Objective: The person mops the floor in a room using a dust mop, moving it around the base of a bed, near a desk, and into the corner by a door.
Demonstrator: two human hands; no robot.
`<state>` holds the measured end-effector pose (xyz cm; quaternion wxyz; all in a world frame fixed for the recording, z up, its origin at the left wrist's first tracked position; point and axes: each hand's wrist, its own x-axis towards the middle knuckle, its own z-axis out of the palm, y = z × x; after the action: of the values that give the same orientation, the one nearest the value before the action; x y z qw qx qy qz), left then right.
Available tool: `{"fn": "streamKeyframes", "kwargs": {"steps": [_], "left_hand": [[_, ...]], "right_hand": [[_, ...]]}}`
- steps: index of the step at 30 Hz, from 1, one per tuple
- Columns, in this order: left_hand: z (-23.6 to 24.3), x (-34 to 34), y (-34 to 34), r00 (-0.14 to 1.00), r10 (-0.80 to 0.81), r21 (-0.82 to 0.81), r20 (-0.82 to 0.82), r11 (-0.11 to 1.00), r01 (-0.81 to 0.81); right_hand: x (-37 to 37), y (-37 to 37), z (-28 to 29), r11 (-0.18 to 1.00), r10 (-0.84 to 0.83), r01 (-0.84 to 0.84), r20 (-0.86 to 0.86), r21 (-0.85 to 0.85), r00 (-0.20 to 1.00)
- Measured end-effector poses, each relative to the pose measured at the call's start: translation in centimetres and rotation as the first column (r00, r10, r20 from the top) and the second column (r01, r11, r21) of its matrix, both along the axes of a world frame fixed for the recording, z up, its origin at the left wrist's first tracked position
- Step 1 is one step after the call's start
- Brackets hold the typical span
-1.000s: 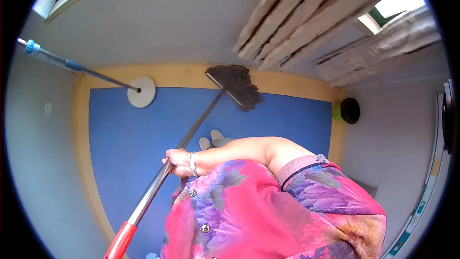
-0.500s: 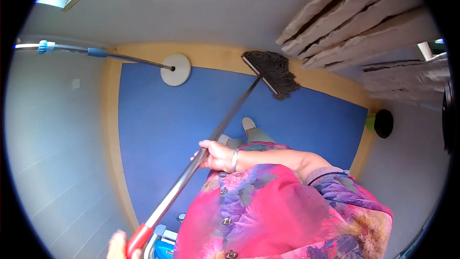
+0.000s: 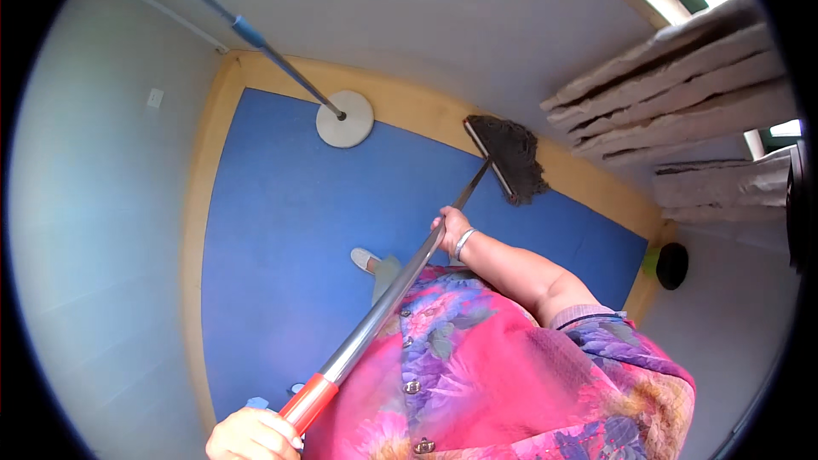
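- One mop (image 3: 380,308): lying slantwise in both hands, long axis running lower left to upper right, head end pointing away from the person.
- One grey mop head (image 3: 518,162): resting over the blue floor (image 3: 290,230) and tan border (image 3: 417,111); its bar is slanting upper left to lower right, across the pole.
- Two hands: left hand (image 3: 254,437) is grasping the red grip (image 3: 310,402), fingers wrapping it; right hand (image 3: 452,230) is clenching the metal pole farther up.
- One bracelet (image 3: 464,244): circling the right wrist.
- One white disc (image 3: 354,126), one blue-and-metal pole (image 3: 247,31) rising from it: standing left of the mop head, apart.
- One shoe (image 3: 364,260) showing clearly.
- One black-and-green container (image 3: 672,267): sitting far right.
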<state>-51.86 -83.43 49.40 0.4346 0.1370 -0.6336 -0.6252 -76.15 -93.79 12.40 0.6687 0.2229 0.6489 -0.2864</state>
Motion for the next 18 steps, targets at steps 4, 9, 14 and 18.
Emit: {"fn": "streamKeyframes", "kwargs": {"steps": [4,9,14,18], "left_hand": [[-0.5,-0.3,1.6,0.987,0.157,0.051,0.024,0.986,-0.158],[0.2,0.1,3.9,0.966,0.256,0.004,0.045,0.966,-0.257],[1.3,-1.2,8.4,0.470,0.879,0.028,0.077,0.469,-0.883],[3.0,-1.4,10.7,0.363,0.923,0.022,0.126,0.363,-0.932]], "right_hand": [[0.0,0.8,-0.5,0.998,0.031,-0.024,-0.113,0.063,0.993],[3.7,0.8,-0.4,0.982,0.182,-0.179,-0.075,0.053,0.980],[7.5,3.6,-0.9,0.922,0.382,-0.372,-0.097,0.105,0.919],[9.4,6.4,-0.4,0.835,0.539,-0.529,-0.035,0.150,0.841]]}}
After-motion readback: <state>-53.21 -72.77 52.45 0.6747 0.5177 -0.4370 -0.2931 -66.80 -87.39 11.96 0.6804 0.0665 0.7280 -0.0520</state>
